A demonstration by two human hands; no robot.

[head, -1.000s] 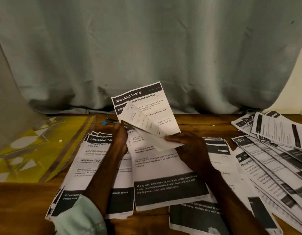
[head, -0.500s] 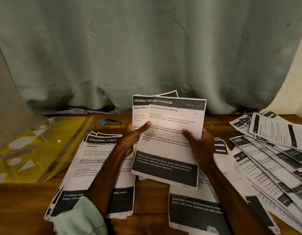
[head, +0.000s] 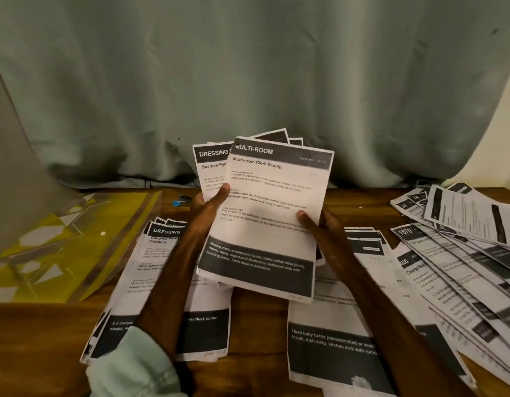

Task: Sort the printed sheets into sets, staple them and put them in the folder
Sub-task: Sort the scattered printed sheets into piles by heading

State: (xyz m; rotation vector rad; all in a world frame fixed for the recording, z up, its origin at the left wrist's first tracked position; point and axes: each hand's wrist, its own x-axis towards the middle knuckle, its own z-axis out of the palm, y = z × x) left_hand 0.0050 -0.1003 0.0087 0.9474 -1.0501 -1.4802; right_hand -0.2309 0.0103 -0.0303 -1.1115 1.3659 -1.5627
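Note:
I hold a fanned stack of printed sheets (head: 272,196) upright above the wooden table (head: 33,333). The front sheet is headed MULTI-ROOM; a DRESSING sheet (head: 210,161) peeks out behind it on the left. My left hand (head: 209,209) grips the stack's left edge, thumb on the front. My right hand (head: 319,224) grips the right edge, thumb on the front too. A pile of DRESSING TABLE sheets (head: 150,270) lies under my left forearm. The yellow clear folder (head: 56,247) lies open at the left.
More printed sheets (head: 460,253) fan across the right side of the table, and another sheet (head: 331,348) lies in front. A small blue and black object (head: 180,199), perhaps a stapler, lies by the curtain (head: 248,81) at the back.
The folded, tilted sheets were straightened. The MULTI-ROOM sheet came up off the table to the front of the held stack, which both hands now hold upright and a little higher.

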